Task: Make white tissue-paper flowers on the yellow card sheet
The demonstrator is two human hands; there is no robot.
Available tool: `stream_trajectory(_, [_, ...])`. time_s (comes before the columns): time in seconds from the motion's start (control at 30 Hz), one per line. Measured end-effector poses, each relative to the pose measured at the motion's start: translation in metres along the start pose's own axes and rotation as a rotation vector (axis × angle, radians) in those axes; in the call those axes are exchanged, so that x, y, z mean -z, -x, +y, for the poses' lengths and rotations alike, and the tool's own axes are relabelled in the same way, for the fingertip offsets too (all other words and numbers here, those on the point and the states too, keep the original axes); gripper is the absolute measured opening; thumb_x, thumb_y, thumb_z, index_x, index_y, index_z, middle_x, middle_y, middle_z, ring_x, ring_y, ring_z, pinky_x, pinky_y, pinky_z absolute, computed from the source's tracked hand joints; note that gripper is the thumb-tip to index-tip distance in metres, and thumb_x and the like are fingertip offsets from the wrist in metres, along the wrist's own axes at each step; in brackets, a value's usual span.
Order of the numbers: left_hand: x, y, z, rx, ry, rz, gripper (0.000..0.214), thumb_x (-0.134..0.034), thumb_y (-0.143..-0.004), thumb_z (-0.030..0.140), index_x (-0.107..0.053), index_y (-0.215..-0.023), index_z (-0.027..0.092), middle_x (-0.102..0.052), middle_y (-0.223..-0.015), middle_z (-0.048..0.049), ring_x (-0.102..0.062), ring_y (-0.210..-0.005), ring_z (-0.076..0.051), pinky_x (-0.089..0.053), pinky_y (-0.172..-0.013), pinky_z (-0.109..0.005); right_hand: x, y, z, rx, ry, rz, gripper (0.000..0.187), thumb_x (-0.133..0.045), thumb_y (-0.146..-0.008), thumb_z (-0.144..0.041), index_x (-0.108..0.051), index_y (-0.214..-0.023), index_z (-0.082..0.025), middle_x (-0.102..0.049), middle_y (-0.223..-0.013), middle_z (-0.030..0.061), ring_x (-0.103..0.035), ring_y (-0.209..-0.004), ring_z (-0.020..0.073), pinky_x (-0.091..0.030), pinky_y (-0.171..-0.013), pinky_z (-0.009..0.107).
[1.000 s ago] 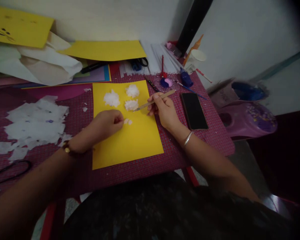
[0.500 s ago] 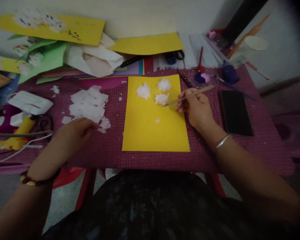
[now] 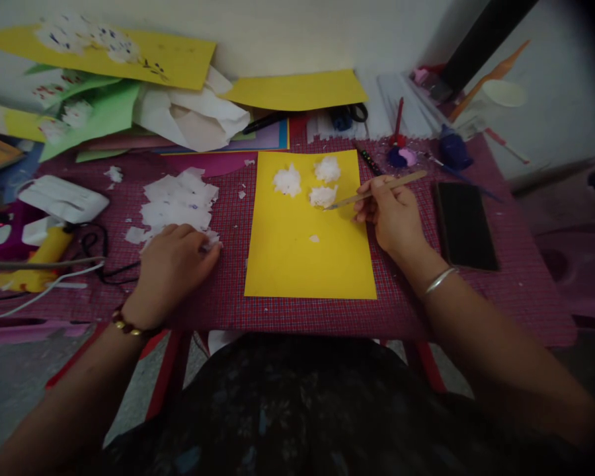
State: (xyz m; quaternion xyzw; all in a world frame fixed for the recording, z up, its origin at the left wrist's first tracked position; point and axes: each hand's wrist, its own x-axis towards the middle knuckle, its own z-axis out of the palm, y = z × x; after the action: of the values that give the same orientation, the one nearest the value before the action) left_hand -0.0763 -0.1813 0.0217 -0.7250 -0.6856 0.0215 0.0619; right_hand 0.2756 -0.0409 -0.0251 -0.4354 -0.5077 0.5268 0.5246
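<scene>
Left hand (image 3: 181, 259) over the near edge of white paper scraps (image 3: 178, 198), fingers curled, grip unclear.
Rightward, a yellow sheet (image 3: 287, 264) bears a white tuft (image 3: 322, 196); a slanting stick (image 3: 348, 200) points down-left toward it, pinched in the right hand (image 3: 396, 218).

The sheet (image 3: 307, 268) is smooth, matt paper, and so is the yellow card (image 3: 300, 91) behind it. The 3 puffs (image 3: 287, 180) look like thin paper, ruffled and rough, with no shine. The scraps (image 3: 176, 205) are the same dull white, papery and thin enough to look tissue-like. The stick (image 3: 404, 180) appears to be bare wood, matt. The bangle (image 3: 441, 280) is polished metal with a bright glint; the bracelet (image 3: 125, 324) has glossy beads, 2 or more gold-toned. The phone (image 3: 466, 226) is flat and smooth, only faintly glossy. The cover (image 3: 277, 317) looks like woven, checked cloth. The glue gun (image 3: 52, 254) looks like smooth plastic.
</scene>
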Motion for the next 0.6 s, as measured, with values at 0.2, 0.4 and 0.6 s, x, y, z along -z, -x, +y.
stream_trajectory(0.2, [0.007,-0.002,0.005,0.066,0.086,-0.031,0.031,-0.048,-0.103,0.036,-0.064,-0.08,0.022,-0.069,-0.091,-0.011,-0.06,-0.095,-0.029,-0.044,-0.082,-0.04,0.0,0.001,0.0,0.004,-0.017,0.013,0.032,-0.07,-0.098,-0.054,-0.068,-0.083,-0.025,-0.066,-0.065,-0.0003,-0.056,-0.048,0.0126,-0.051,-0.049,0.03])
stream_trajectory(0.4, [0.013,-0.007,-0.015,0.353,0.542,-0.046,0.014,-0.063,-0.088,0.033,-0.068,-0.086,0.021,-0.073,-0.093,-0.005,-0.06,-0.083,-0.021,-0.044,-0.074,-0.033,-0.001,0.001,-0.002,-0.019,-0.017,0.013,0.031,-0.069,-0.098,-0.052,-0.067,-0.082,-0.026,-0.066,-0.065,-0.0007,-0.058,-0.05,0.012,-0.047,-0.048,0.027])
stream_trajectory(0.6, [0.048,-0.022,-0.004,0.419,0.959,-0.042,0.02,-0.07,-0.083,0.039,-0.068,-0.084,0.019,-0.075,-0.119,-0.0033,-0.054,-0.075,-0.014,-0.035,-0.057,-0.025,-0.007,0.002,-0.006,-0.014,-0.022,0.038,0.049,-0.071,-0.09,-0.072,-0.064,-0.087,-0.024,-0.064,-0.061,-0.0034,-0.055,-0.045,0.0099,-0.041,-0.044,0.024])
